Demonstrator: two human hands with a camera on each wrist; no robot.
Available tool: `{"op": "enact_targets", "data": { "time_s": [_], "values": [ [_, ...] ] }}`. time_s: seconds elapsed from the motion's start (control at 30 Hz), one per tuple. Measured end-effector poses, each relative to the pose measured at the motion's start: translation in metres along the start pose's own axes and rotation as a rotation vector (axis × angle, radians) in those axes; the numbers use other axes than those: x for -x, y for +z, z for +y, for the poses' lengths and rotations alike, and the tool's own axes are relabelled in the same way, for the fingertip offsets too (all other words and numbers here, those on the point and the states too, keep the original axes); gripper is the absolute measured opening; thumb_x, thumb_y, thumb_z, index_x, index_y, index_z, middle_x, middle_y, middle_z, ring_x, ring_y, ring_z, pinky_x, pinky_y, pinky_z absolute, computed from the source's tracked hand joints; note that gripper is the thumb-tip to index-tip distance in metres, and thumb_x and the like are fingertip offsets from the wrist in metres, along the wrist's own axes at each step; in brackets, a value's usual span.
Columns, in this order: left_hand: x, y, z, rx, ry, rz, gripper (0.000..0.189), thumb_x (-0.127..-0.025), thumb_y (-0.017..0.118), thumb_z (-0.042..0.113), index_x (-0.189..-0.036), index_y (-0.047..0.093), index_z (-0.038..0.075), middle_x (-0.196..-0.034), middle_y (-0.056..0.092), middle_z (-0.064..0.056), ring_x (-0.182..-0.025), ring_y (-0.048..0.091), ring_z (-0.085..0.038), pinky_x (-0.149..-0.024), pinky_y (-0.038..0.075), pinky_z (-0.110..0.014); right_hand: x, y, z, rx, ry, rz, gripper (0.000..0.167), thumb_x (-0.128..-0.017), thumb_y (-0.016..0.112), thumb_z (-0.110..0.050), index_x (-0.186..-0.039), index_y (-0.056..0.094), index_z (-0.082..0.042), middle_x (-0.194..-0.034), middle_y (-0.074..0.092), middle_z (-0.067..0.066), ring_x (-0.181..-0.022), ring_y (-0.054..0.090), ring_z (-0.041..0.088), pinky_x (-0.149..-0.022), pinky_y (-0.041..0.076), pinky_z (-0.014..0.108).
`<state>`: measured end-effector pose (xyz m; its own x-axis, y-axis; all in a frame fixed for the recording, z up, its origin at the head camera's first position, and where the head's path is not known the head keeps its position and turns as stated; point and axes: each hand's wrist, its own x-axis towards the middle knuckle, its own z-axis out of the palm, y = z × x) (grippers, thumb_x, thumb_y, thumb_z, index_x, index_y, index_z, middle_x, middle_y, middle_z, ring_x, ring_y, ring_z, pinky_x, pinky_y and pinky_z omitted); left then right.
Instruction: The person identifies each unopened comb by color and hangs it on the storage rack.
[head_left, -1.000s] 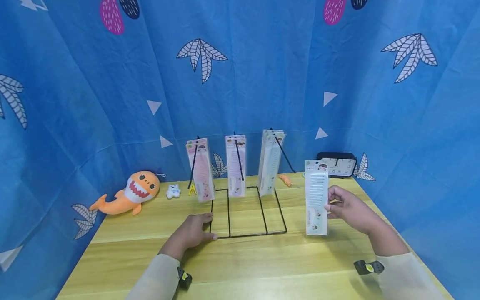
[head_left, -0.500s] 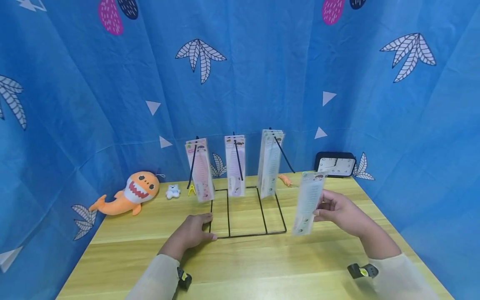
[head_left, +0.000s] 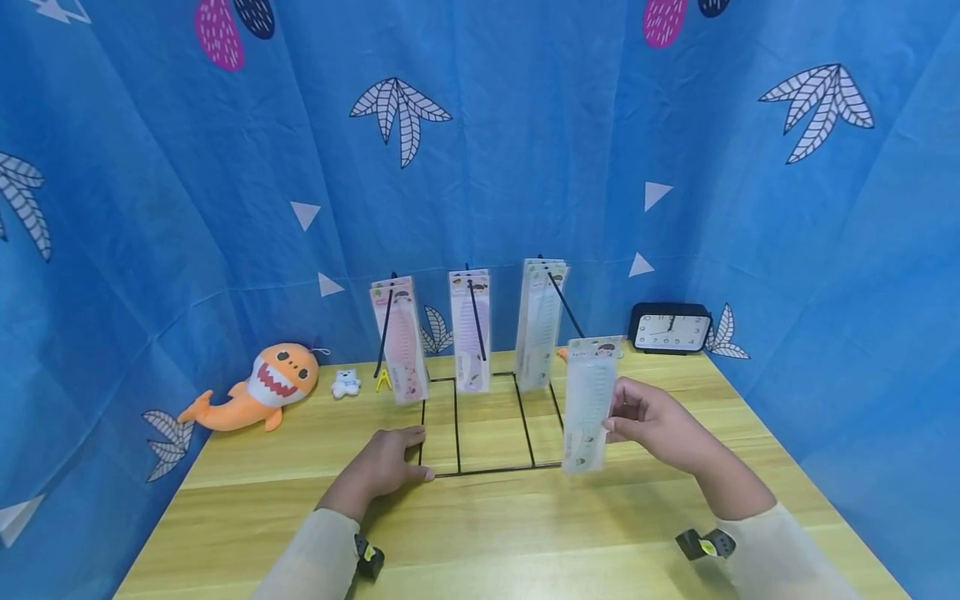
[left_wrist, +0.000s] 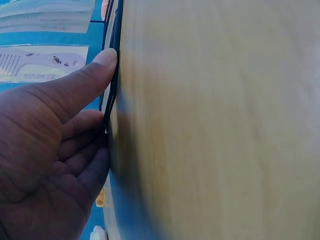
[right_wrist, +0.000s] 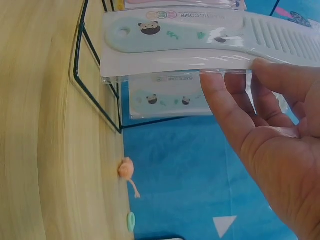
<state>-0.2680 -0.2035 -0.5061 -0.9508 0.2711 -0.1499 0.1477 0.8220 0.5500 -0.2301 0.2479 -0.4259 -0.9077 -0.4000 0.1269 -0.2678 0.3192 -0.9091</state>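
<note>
With thumb and fingers my right hand (head_left: 656, 421) pinches the side edge of a packaged pale green comb (head_left: 587, 408), held upright in front of the rack's right side. The right wrist view shows the comb (right_wrist: 185, 37) in its clear sleeve on a white card, the thumb on its edge. A black wire rack (head_left: 495, 472) stands on the table with three prongs. Pink comb packs (head_left: 401, 342) hang at left, purple packs (head_left: 471, 333) in the middle, green packs (head_left: 542, 325) at right. My left hand (head_left: 382, 460) rests its extended thumb and fingers on the rack base's front left corner.
Left of the rack lie an orange shark plush (head_left: 277, 383), a small white bear (head_left: 346, 383) and a yellow clip (head_left: 383, 380). A black clock (head_left: 670, 329) stands at the back right. A small orange figure (right_wrist: 126, 167) and a green ring (right_wrist: 131, 221) lie near the table's back edge.
My right hand has carried the green comb pack leftward, from beside the rack to in front of its right side. The left hand stays at the rack's corner.
</note>
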Motion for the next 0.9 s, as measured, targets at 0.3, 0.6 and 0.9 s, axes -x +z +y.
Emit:
{"op": "enact_targets", "data": {
  "time_s": [0.3, 0.6, 0.9],
  "values": [
    [-0.0004, -0.0002, -0.0001, -0.002, 0.003, 0.005, 0.073, -0.093, 0.089, 0.031, -0.155, 0.060, 0.005, -0.167, 0.053, -0.011, -0.157, 0.045, -0.041, -0.130, 0.039, -0.059, -0.0021, 0.0027, -0.0004, 0.002, 0.010, 0.002, 0.010, -0.104, 0.059, 0.007, -0.111, 0.061, 0.000, -0.130, 0.067, 0.027, -0.113, 0.075, 0.031, -0.091, 0.069, 0.052],
    [-0.0008, 0.0005, -0.0014, 0.005, 0.007, 0.004, 0.073, -0.093, 0.089, 0.031, -0.155, 0.061, 0.005, -0.167, 0.053, -0.011, -0.157, 0.045, -0.042, -0.130, 0.040, -0.059, -0.0010, 0.0036, -0.0057, 0.000, -0.013, -0.006, 0.007, -0.104, 0.062, 0.005, -0.110, 0.060, 0.002, -0.128, 0.069, 0.028, -0.113, 0.075, 0.030, -0.089, 0.070, 0.043],
    [-0.0003, -0.0008, 0.0003, 0.006, -0.009, -0.003, 0.073, -0.093, 0.089, 0.032, -0.155, 0.061, 0.006, -0.168, 0.052, -0.011, -0.158, 0.044, -0.041, -0.130, 0.039, -0.059, -0.0020, 0.0049, -0.0038, 0.003, -0.009, 0.006, 0.010, -0.104, 0.063, 0.005, -0.113, 0.062, 0.001, -0.126, 0.069, 0.025, -0.108, 0.075, 0.023, -0.089, 0.070, 0.046]
  ]
}}
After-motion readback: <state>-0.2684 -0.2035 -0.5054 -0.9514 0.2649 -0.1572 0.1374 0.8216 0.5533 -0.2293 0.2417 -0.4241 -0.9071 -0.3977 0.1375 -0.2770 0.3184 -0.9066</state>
